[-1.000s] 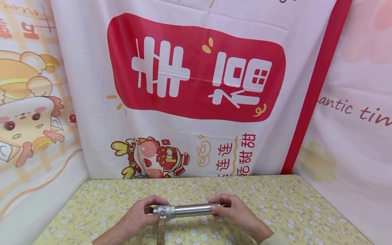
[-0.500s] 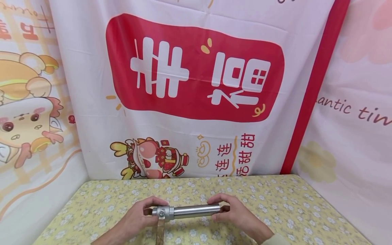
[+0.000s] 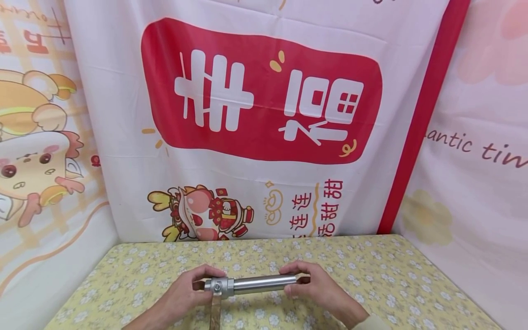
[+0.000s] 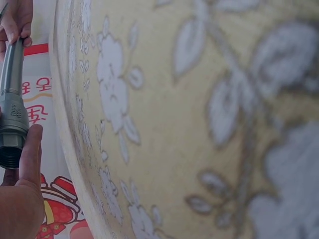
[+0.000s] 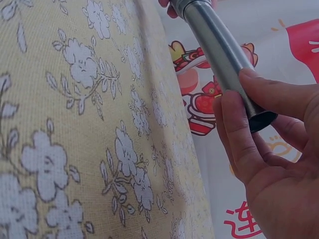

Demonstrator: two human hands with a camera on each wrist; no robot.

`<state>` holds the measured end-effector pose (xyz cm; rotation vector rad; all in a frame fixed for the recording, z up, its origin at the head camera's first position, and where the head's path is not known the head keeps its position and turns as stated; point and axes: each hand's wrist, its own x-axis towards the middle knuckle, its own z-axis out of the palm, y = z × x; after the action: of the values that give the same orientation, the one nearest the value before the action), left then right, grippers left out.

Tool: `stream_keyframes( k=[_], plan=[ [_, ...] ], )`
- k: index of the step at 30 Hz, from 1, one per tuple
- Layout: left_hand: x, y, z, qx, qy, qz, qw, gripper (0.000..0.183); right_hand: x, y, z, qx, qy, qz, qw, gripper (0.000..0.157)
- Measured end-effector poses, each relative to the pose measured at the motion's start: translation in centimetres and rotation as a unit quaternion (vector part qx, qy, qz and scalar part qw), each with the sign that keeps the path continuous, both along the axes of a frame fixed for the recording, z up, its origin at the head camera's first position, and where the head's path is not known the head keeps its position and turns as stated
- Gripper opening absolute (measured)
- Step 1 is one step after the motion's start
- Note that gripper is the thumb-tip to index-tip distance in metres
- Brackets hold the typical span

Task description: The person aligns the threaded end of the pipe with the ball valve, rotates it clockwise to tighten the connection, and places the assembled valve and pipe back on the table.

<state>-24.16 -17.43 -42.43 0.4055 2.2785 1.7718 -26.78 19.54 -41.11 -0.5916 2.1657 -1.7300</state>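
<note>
A silver ball valve with a flat brownish lever is joined to a smooth metal pipe, held level above the table. My left hand grips the valve's outer end between thumb and fingers. At the other end, my right hand pinches the pipe near its rim. In the left wrist view, the valve's threaded opening faces the camera and raised lettering shows on the valve body. The right wrist view shows the pipe's open end between the right thumb and fingers.
A yellow cloth with white flowers covers the table. Behind it hangs a white printed curtain with a red panel. More printed cloths stand along the left and right sides.
The right thumb has shifted down and the fingers have slid slightly outward, so more of the pipe's end shows. The left hand and the valve stay nearly still.
</note>
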Motion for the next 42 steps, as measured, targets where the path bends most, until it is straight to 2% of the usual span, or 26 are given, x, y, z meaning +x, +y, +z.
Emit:
stream_keyframes(
  k=[29,42],
  plan=[
    [0.06,-0.05,-0.16,0.016,-0.001,-0.011,0.9998,0.038,0.11,-0.24,0.06,-0.001,-0.012,-0.012,1.000,0.037],
    [0.01,0.05,-0.03,0.010,-0.001,-0.007,0.9999,0.038,0.11,-0.29,0.17,0.007,-0.017,-0.021,1.000,0.033]
  ],
)
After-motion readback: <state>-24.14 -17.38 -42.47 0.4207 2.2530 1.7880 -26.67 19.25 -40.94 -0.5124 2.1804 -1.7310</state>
